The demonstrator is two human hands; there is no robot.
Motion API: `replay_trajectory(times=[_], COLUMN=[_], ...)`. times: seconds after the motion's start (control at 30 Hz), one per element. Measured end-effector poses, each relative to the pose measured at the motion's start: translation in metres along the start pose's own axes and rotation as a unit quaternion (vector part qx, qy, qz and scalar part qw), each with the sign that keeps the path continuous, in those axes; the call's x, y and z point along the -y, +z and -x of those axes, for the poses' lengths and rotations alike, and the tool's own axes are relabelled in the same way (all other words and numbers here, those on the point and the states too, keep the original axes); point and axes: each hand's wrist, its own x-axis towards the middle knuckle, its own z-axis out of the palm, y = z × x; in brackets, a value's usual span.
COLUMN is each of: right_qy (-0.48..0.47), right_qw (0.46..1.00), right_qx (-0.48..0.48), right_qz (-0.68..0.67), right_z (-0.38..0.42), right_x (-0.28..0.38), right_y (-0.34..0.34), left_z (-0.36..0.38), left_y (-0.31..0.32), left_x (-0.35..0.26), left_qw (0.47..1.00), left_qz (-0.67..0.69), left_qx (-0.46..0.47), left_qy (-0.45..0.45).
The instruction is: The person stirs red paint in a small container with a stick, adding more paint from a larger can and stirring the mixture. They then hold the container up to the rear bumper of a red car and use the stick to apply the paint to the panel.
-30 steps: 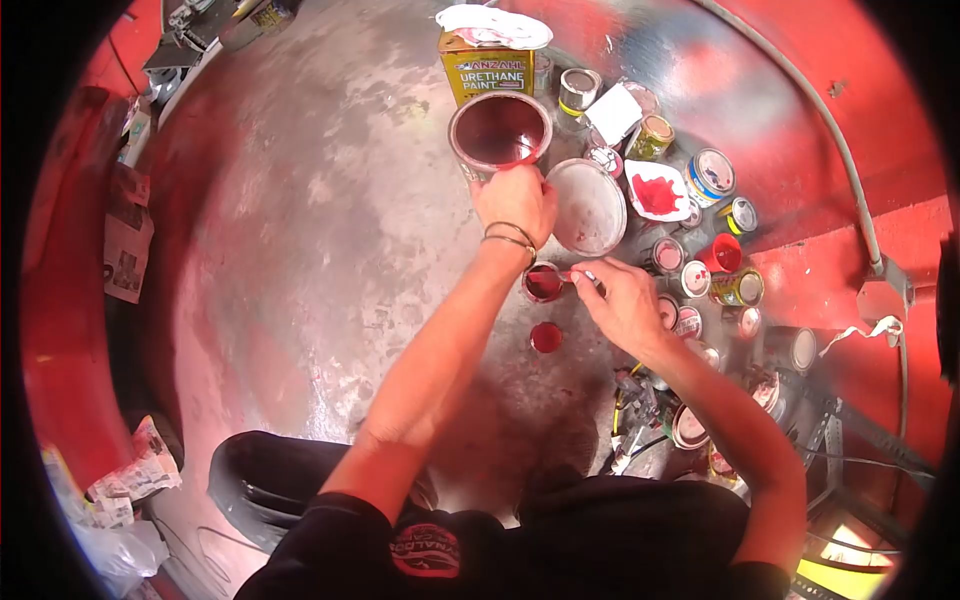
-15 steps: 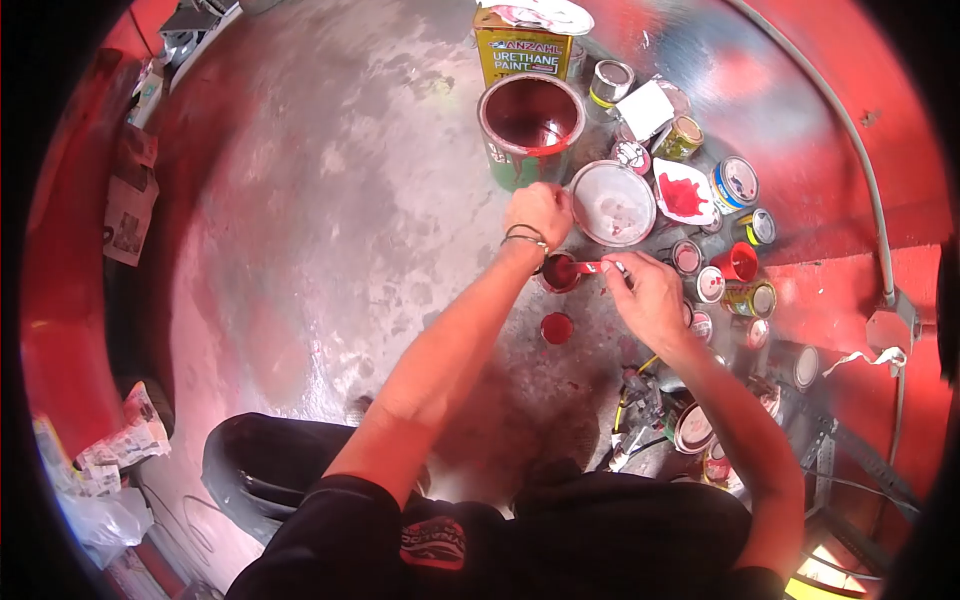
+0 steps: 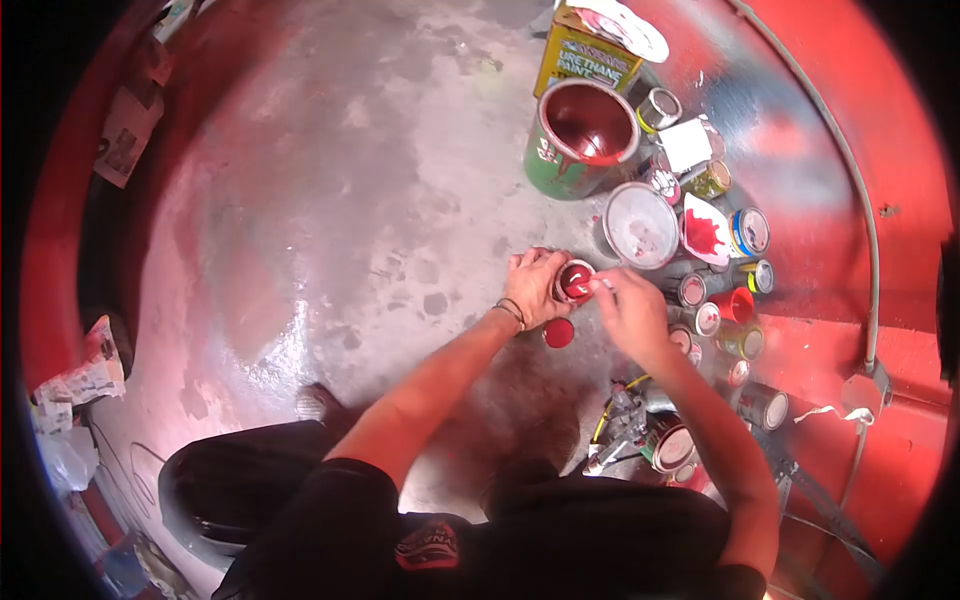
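My left hand (image 3: 537, 287) is wrapped around the side of a small can of red paint (image 3: 563, 270) on the floor. In my right hand (image 3: 632, 312), fingers pinch a short paint-covered stirring stick (image 3: 592, 286), its lower end inside the can's mouth. Much of the stick is hidden by the fingers and the paint. A round red-coated lid (image 3: 558, 333) lies on the floor just below the can. Beyond my hands stands a large open green pail (image 3: 560, 175) with red paint inside and on its rim. A round, pale-topped container (image 3: 640, 226) is right of the small can.
A yellow urethane paint tin (image 3: 585, 62) stands behind the pail. Several small paint cans crowd the right side, with a red cup (image 3: 737, 304) and a paint-stained white container (image 3: 706, 232). A spray gun (image 3: 625, 412) lies near my right forearm. Red panels rise at both sides.
My left hand has moved from beside the large pail down to the small can and now grips it. My right hand still holds the stick in the can. The camera view has shifted.
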Motion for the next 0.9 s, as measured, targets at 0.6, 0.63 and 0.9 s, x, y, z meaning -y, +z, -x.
replay_trajectory(times=[0.6,0.63,0.9], right_qy=[-0.418,-0.418,-0.336], right_qw=[0.901,0.903,0.883], right_qx=[-0.115,-0.096,0.074], right_qz=[0.033,0.012,-0.319], right_z=[-0.249,-0.261,-0.318], right_x=[0.482,0.508,0.734], right_y=[-0.028,-0.018,0.061], left_z=[0.094,0.113,0.281], left_y=[-0.491,-0.515,-0.704], left_x=[0.057,0.071,0.123], left_qw=[0.934,0.922,0.791], left_qz=[-0.001,-0.014,-0.066], left_qx=[-0.355,-0.384,-0.603], left_qy=[-0.044,-0.044,-0.077])
